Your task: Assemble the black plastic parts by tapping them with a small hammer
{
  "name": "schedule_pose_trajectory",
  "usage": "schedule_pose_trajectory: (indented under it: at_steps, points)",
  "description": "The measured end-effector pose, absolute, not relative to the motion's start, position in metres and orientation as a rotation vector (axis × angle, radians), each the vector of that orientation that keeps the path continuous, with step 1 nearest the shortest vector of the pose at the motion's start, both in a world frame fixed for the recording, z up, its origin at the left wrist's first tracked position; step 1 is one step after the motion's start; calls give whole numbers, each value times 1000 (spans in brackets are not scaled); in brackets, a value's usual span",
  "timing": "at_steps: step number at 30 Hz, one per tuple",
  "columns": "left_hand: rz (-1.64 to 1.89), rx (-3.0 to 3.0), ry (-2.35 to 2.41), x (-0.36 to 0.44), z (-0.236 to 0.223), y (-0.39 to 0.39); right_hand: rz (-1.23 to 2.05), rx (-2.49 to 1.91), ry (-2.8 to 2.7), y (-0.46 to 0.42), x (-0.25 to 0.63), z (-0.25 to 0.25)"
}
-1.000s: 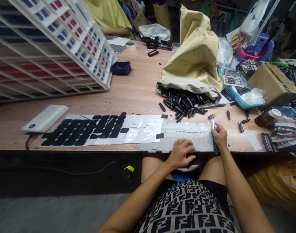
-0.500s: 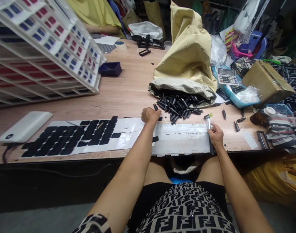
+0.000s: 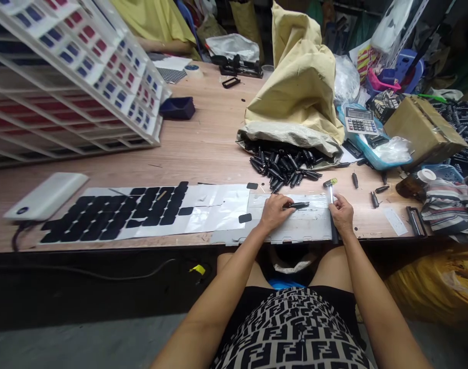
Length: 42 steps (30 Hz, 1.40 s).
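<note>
1. Gripping one black part [image 3: 296,205] between thumb and fingers, the left hand [image 3: 276,211] is over the grey board [image 3: 295,228], the landmark here; whether the part touches its surface I cannot tell.
2. The right hand [image 3: 341,211] is closed around the handle of one hammer [image 3: 330,190], at the board's right edge, its yellow-tipped head pointing away from the person.
3. Just beyond the board, one heap [image 3: 282,166] of black parts spills from the mouth of one tan sack [image 3: 295,87]; they overlap too much to count.
4. Right of the board and past the hammer, four loose parts [image 3: 355,180] lie apart on the tabletop [image 3: 203,138].
5. At the board's left end are two single black pads [image 3: 245,218], one nearer the person, one farther.
6. Left of the board, one white sheet [image 3: 209,215] bears many black pads in rows, with one white box [image 3: 45,197] past its far end.
7. Beyond the board to the right are one calculator [image 3: 360,121], one blue basket [image 3: 387,159] and one cardboard box [image 3: 422,130].
8. Far left beyond the board are one white rack [image 3: 103,66] and one dark blue tray [image 3: 178,108].
</note>
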<state>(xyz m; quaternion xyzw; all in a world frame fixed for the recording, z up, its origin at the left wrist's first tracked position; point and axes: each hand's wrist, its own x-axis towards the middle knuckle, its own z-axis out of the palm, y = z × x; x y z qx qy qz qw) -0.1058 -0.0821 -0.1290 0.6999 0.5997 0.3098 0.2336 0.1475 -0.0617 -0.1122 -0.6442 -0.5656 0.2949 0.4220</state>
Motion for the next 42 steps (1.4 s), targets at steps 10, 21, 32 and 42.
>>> schedule_pose_trajectory:
  at_steps: [10,21,32,42]
  points:
    - [784,1858,1666,-106,-134,-75,649,-1612,-1541,-75,144,-104]
    - [785,1868,1728,-102,-133,-76,649,-1359,-1902,-126,110,-91]
    - [794,1887,1720,-104,-140,-73,667,-1396,-1914,-125,102,-96]
    - [802,1881,1719,-103,-139,-73,648,-1411,-1896,-127,109,-98]
